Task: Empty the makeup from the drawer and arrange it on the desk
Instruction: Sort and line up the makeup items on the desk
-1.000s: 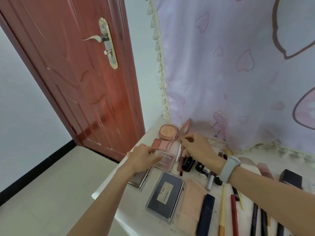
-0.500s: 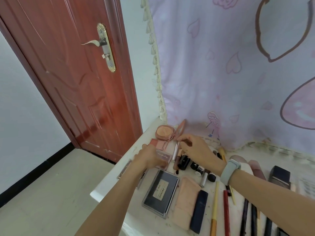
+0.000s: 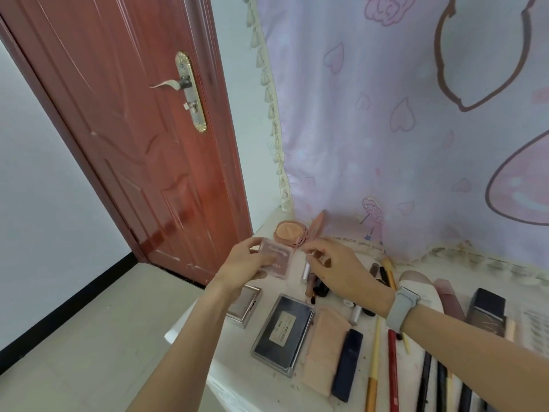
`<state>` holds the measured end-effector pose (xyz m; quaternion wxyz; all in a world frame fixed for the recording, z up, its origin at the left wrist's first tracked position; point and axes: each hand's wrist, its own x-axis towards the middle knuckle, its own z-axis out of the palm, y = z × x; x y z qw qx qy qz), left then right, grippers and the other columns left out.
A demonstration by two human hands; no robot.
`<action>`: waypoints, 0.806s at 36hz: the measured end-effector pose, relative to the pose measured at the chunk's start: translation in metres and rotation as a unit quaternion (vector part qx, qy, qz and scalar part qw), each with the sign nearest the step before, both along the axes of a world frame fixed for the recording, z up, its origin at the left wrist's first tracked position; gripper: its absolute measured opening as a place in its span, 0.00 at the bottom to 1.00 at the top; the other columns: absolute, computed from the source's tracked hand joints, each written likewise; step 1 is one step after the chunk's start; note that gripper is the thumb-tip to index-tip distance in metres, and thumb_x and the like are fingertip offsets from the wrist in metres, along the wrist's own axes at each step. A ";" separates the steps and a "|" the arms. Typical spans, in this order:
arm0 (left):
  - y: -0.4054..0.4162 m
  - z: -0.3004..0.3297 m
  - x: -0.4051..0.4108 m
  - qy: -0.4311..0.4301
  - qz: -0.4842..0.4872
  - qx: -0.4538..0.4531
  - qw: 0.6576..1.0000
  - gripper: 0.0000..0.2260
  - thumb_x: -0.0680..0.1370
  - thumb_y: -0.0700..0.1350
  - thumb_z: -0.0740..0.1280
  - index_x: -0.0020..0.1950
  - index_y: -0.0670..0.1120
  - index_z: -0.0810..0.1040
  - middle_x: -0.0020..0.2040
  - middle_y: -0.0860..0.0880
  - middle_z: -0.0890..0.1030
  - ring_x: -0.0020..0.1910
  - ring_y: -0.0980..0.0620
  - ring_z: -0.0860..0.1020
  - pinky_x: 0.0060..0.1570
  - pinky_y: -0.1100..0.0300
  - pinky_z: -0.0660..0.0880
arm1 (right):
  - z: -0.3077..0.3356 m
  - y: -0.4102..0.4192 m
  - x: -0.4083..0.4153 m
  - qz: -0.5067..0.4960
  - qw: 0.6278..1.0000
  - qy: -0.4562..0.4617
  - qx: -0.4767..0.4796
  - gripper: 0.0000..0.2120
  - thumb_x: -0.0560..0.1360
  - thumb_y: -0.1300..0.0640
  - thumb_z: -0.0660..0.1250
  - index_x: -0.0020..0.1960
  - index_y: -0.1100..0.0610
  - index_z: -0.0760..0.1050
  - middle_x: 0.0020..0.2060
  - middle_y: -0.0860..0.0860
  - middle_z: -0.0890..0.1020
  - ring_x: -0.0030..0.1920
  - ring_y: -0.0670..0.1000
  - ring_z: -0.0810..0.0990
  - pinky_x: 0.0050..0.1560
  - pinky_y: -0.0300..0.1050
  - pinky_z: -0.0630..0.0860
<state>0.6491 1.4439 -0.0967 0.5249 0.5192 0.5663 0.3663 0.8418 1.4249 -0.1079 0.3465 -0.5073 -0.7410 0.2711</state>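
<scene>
My left hand (image 3: 248,263) grips a small clear-pink blush palette (image 3: 276,258) and holds it just above the white desk (image 3: 181,333), in front of a round peach compact (image 3: 286,231) with its lid up. My right hand (image 3: 338,270), with a pale watch on the wrist, hovers to the right of the palette. Its fingertips are bunched close to the palette's corner, over a silver tube (image 3: 305,267); what they pinch is hidden. No drawer is in view.
Makeup lies in rows on the desk: a silver-framed palette (image 3: 245,304), a dark blue palette (image 3: 282,328), a peach pad (image 3: 323,343), a navy tube (image 3: 347,364), several pencils (image 3: 393,370), a black box (image 3: 487,310). A pink curtain (image 3: 386,129) hangs behind; a red door (image 3: 142,138) stands left.
My left hand has picked the pink palette up off the desk and raised it toward the compact. My right hand has stayed near the same spot.
</scene>
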 end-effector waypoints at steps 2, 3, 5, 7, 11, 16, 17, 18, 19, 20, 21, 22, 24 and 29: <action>-0.004 0.005 0.000 -0.097 -0.007 -0.026 0.995 0.14 0.74 0.36 0.68 0.59 0.43 0.77 0.42 0.46 0.81 0.34 0.56 0.78 0.32 0.66 0.74 | 0.003 -0.004 -0.007 0.030 0.998 -0.012 0.045 0.13 0.77 0.58 0.64 0.61 0.54 0.75 0.59 0.46 0.73 0.50 0.47 0.76 0.59 0.38 0.70; -0.006 0.007 0.000 -0.134 -0.018 -0.035 0.990 0.13 0.74 0.36 0.67 0.58 0.43 0.77 0.41 0.47 0.81 0.34 0.56 0.78 0.33 0.66 0.75 | 0.005 -0.006 -0.010 0.038 0.995 -0.032 0.084 0.15 0.76 0.57 0.65 0.63 0.54 0.75 0.61 0.47 0.72 0.54 0.45 0.73 0.60 0.31 0.65; -0.009 0.012 0.001 -0.199 -0.046 -0.047 0.978 0.11 0.75 0.36 0.66 0.57 0.42 0.78 0.42 0.47 0.80 0.36 0.55 0.79 0.36 0.64 0.77 | 0.009 -0.008 -0.016 0.040 0.983 -0.073 0.161 0.17 0.75 0.55 0.66 0.63 0.54 0.75 0.62 0.48 0.73 0.63 0.45 0.68 0.59 0.27 0.59; -0.011 0.016 0.001 -0.257 -0.073 -0.056 0.962 0.11 0.74 0.39 0.66 0.55 0.42 0.78 0.43 0.45 0.80 0.39 0.52 0.80 0.39 0.63 0.78 | 0.012 -0.010 -0.020 0.040 0.976 -0.077 0.199 0.17 0.74 0.56 0.68 0.62 0.56 0.76 0.61 0.50 0.75 0.64 0.47 0.68 0.60 0.32 0.61; -0.016 0.020 0.000 -0.380 -0.077 -0.095 0.917 0.11 0.73 0.44 0.66 0.52 0.40 0.80 0.45 0.39 0.79 0.40 0.47 0.81 0.41 0.61 0.80 | 0.019 -0.008 -0.018 0.034 0.979 -0.023 0.201 0.15 0.73 0.62 0.69 0.59 0.62 0.77 0.58 0.55 0.77 0.60 0.45 0.69 0.61 0.23 0.55; -0.019 0.018 0.002 -0.397 -0.088 -0.083 0.910 0.13 0.73 0.47 0.67 0.57 0.47 0.80 0.49 0.39 0.78 0.41 0.49 0.80 0.41 0.60 0.79 | 0.026 -0.010 -0.019 0.033 0.986 0.010 0.163 0.15 0.74 0.61 0.68 0.60 0.62 0.77 0.58 0.54 0.78 0.61 0.50 0.74 0.61 0.27 0.62; -0.020 0.018 0.004 -0.386 -0.095 -0.080 0.914 0.13 0.74 0.48 0.66 0.57 0.50 0.79 0.49 0.40 0.79 0.42 0.50 0.80 0.42 0.61 0.79 | 0.028 -0.011 -0.019 0.041 0.985 0.010 0.167 0.14 0.74 0.63 0.68 0.59 0.63 0.77 0.58 0.55 0.78 0.60 0.51 0.75 0.60 0.27 0.63; -0.020 0.018 0.005 -0.376 -0.103 -0.078 0.918 0.12 0.74 0.49 0.66 0.57 0.52 0.80 0.49 0.41 0.80 0.42 0.50 0.80 0.43 0.61 0.79 | 0.030 -0.011 -0.020 0.049 0.984 0.007 0.171 0.13 0.74 0.64 0.67 0.59 0.64 0.78 0.57 0.57 0.79 0.59 0.52 0.75 0.60 0.28 0.65; -0.021 0.018 0.006 -0.365 -0.108 -0.076 0.921 0.11 0.74 0.51 0.66 0.56 0.53 0.80 0.49 0.42 0.80 0.43 0.51 0.80 0.44 0.61 0.78 | 0.032 -0.012 -0.020 0.058 0.983 0.000 0.172 0.12 0.75 0.64 0.66 0.58 0.65 0.78 0.56 0.58 0.79 0.59 0.53 0.75 0.60 0.32 0.67; -0.021 0.019 0.006 -0.355 -0.112 -0.074 0.925 0.11 0.74 0.52 0.67 0.55 0.55 0.81 0.48 0.43 0.80 0.43 0.51 0.80 0.45 0.61 0.78 | 0.033 -0.012 -0.020 0.067 0.983 -0.009 0.171 0.12 0.75 0.65 0.65 0.57 0.66 0.78 0.56 0.58 0.79 0.59 0.54 0.76 0.61 0.37 0.69; -0.020 0.019 0.006 -0.347 -0.114 -0.072 0.928 0.10 0.73 0.52 0.68 0.54 0.55 0.81 0.47 0.44 0.80 0.43 0.51 0.80 0.46 0.60 0.77 | 0.035 -0.011 -0.019 0.076 0.982 -0.021 0.170 0.11 0.75 0.65 0.65 0.57 0.66 0.78 0.55 0.59 0.79 0.58 0.55 0.76 0.60 0.41 0.70; -0.020 0.019 0.005 -0.341 -0.114 -0.072 0.930 0.10 0.72 0.53 0.69 0.53 0.56 0.82 0.47 0.44 0.80 0.44 0.50 0.80 0.47 0.59 0.77 | 0.036 -0.010 -0.019 0.082 0.981 -0.031 0.171 0.11 0.75 0.64 0.65 0.56 0.66 0.78 0.55 0.59 0.80 0.58 0.55 0.76 0.59 0.43 0.71; -0.019 0.019 0.004 -0.334 -0.110 -0.078 0.933 0.11 0.70 0.52 0.71 0.52 0.55 0.82 0.48 0.42 0.80 0.46 0.48 0.81 0.50 0.57 0.78 | 0.038 -0.010 -0.018 0.079 0.980 -0.051 0.174 0.10 0.75 0.63 0.66 0.54 0.65 0.79 0.54 0.58 0.80 0.56 0.53 0.77 0.55 0.42 0.71; -0.019 0.016 0.005 -0.322 -0.085 -0.090 0.939 0.12 0.71 0.52 0.70 0.54 0.53 0.78 0.50 0.40 0.81 0.48 0.45 0.81 0.47 0.55 0.79 | 0.036 -0.011 -0.020 0.028 0.973 -0.118 0.196 0.09 0.73 0.59 0.66 0.50 0.60 0.81 0.50 0.52 0.82 0.51 0.51 0.78 0.47 0.47 0.74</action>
